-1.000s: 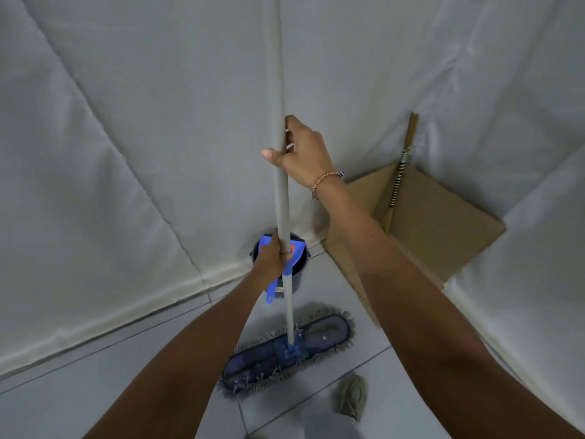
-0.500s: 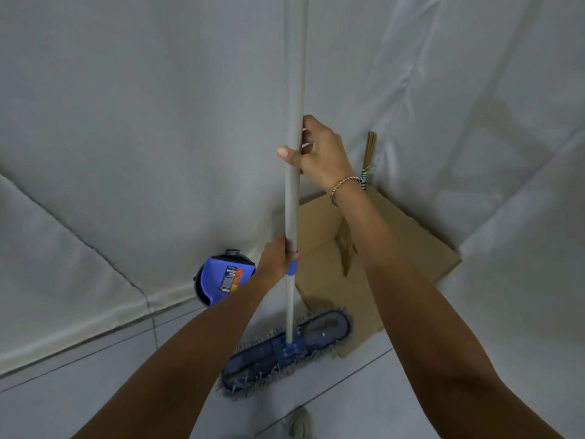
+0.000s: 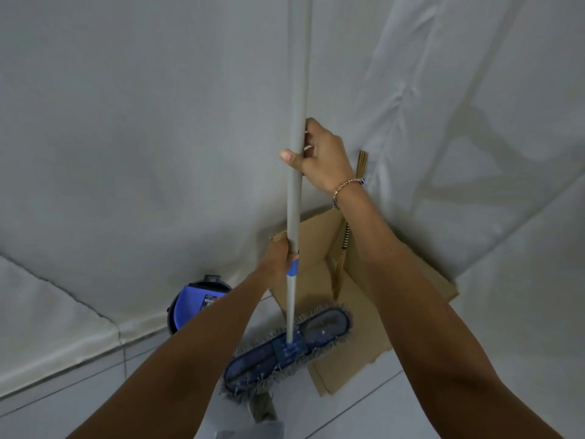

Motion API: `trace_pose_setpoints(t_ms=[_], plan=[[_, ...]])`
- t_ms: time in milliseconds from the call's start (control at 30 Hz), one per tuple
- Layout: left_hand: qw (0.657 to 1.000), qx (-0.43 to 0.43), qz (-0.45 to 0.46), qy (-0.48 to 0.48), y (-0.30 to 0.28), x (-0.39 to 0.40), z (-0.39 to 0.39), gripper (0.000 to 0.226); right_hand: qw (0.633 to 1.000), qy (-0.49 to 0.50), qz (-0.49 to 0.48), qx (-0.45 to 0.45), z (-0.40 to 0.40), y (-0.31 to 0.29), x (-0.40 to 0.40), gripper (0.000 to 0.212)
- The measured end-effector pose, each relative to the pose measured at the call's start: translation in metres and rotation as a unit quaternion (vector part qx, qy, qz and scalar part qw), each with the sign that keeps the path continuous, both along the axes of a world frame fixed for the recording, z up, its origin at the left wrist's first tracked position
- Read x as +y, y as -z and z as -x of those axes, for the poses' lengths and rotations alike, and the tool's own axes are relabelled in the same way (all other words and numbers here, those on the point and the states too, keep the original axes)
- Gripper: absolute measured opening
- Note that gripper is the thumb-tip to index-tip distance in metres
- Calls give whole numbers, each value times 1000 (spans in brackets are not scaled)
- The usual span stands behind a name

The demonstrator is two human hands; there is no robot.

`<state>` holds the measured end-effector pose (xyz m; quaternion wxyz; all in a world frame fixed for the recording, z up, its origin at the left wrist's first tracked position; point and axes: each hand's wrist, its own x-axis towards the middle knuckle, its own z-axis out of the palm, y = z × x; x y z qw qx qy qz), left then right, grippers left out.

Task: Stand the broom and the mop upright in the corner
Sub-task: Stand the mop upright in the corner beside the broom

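Note:
The mop has a long grey handle [image 3: 297, 90] and a flat blue fringed head [image 3: 289, 348] that rests on the tile floor, partly over the cardboard. I hold the handle nearly upright with both hands. My right hand [image 3: 319, 160] grips it high up. My left hand [image 3: 277, 259] grips it lower, just above a blue band. The broom [image 3: 345, 239], a thin wooden stick with a striped wrapped section, leans upright in the corner behind my right wrist, which hides part of it.
A flattened brown cardboard sheet [image 3: 357, 343] lies on the floor in the corner. A blue and black bucket [image 3: 193, 304] stands against the left wall. White cloth [image 3: 142, 137] covers both walls. My shoe [image 3: 261, 405] is just below the mop head.
The mop, held in both hands, has shifted right toward the corner, and its head now overlaps the cardboard. The bucket now lies further left in view.

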<state>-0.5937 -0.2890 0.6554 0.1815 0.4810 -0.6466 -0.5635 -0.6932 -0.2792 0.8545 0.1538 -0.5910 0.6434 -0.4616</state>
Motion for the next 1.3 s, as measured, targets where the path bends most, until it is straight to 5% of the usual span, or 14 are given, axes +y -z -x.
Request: trace_pose_setpoints(t_ms=[233, 433, 867, 1300], plan=[[999, -15, 8, -47, 17, -74, 44, 20, 1000, 14, -14, -11, 41, 10, -67, 33], [993, -96, 41, 59, 23, -119, 86, 34, 999, 24, -33, -12, 81, 21, -110, 34], [988, -151, 34, -23, 67, -179, 153, 30, 999, -30, -38, -20, 146, 66, -190, 37], [978, -192, 70, 36, 67, -216, 203, 33, 997, -8, -37, -63, 210, 73, -234, 37]])
